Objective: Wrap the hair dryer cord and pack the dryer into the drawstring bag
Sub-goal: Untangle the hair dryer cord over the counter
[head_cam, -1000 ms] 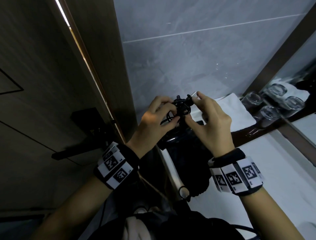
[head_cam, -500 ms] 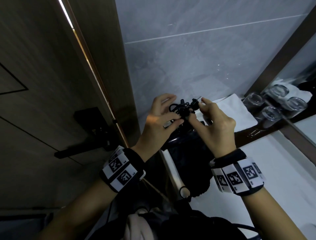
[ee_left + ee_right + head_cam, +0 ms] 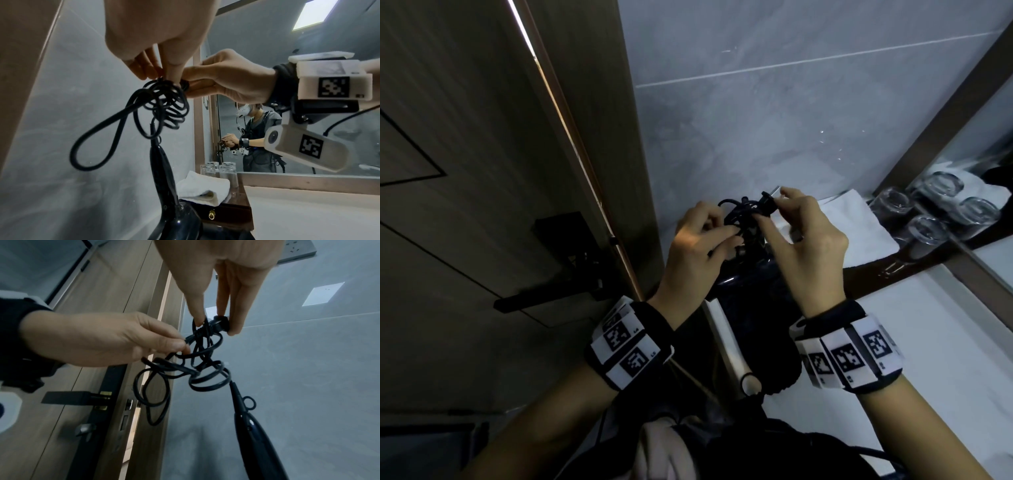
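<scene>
Above the counter, both hands hold the black cord point(image 3: 739, 214) in a loose bundle of loops. My left hand point(image 3: 729, 236) pinches several loops point(image 3: 186, 344) between thumb and fingers. Pinched in my right hand point(image 3: 770, 209) is the plug point(image 3: 221, 322) at the top of the bundle. More loops point(image 3: 164, 105) hang free below the fingers. The dark hair dryer point(image 3: 743, 284) stands under the hands, handle point(image 3: 162, 162) up, with the cord running into it. Black fabric, probably the drawstring bag point(image 3: 780, 346), lies at the counter edge beneath my right wrist.
A folded white towel point(image 3: 859, 233) and upturned glasses point(image 3: 924, 229) sit on a dark tray by the mirror point(image 3: 308, 129). A grey tiled wall is behind the hands. The wooden door with a black handle point(image 3: 551, 298) is close on the left. White countertop point(image 3: 928, 342) extends to the right.
Both hands stay on the cord bundle at about the same place. The fingers have shifted their hold a little, and the plug now sits higher between the right hand's fingertips.
</scene>
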`<act>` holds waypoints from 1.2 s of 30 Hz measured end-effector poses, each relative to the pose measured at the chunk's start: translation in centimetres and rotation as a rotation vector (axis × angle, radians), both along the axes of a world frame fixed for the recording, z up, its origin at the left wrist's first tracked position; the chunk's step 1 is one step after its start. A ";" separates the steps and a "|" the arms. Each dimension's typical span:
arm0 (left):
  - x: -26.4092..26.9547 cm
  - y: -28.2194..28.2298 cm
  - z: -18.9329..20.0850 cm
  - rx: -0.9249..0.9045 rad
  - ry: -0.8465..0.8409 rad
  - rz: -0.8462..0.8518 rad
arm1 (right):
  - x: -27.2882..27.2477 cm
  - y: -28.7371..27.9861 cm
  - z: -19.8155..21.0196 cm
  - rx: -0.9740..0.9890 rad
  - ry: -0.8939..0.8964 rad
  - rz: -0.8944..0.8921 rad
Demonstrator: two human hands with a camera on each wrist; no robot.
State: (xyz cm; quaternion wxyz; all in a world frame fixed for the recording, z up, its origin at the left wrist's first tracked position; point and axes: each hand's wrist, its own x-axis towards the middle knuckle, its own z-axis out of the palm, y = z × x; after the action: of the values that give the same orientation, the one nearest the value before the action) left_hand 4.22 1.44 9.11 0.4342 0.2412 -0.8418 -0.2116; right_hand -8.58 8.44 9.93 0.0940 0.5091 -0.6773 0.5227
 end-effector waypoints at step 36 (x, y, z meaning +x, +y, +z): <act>-1.5 -0.3 -0.7 0.742 0.282 -0.124 | -0.2 0.0 -0.5 0.135 0.296 0.031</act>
State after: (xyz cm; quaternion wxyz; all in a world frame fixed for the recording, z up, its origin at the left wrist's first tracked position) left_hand 2.74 1.10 8.43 0.4153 0.2989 -0.6533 -0.5580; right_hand -8.74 8.42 9.46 0.1503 0.5959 -0.6818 0.3968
